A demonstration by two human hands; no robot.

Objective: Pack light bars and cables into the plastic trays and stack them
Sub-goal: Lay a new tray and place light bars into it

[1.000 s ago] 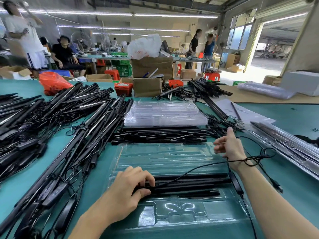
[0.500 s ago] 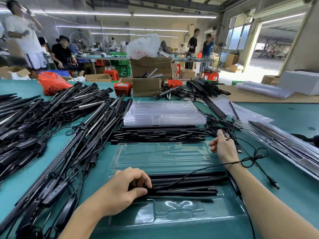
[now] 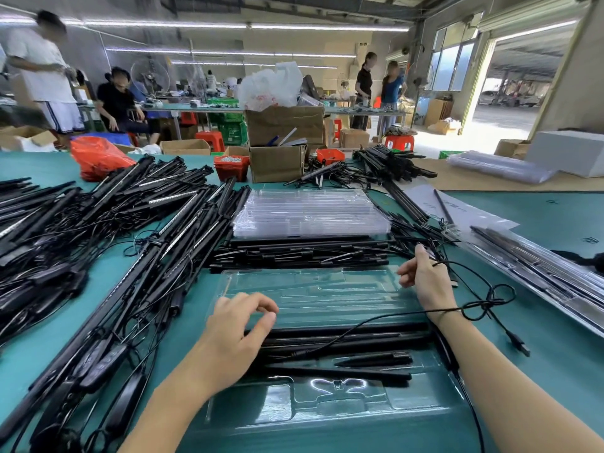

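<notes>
A clear plastic tray [image 3: 313,289] lies in front of me on the green table. Several black light bars [image 3: 359,335] sit in its near slots. My left hand [image 3: 235,335] hovers over the bars' left end with its fingers loosely curled and nothing in them. My right hand [image 3: 425,279] is at the tray's far right corner, its fingers curled round a thin black cable [image 3: 490,300]. That cable loops over my right wrist, knots to the right and runs back across the bars. Its plug [image 3: 519,344] lies on the table to the right.
A stack of empty clear trays [image 3: 310,210] stands behind a row of short black rods [image 3: 300,253]. Tangled light bars with cables [image 3: 130,240] cover the left. Packed trays [image 3: 539,273] lie at the right. Cardboard boxes [image 3: 277,161] stand at the back, with people beyond them.
My left hand has lifted off the left end of the bars and its fingers have loosened. My right hand has drawn slightly nearer the tray corner, closing on the cable.
</notes>
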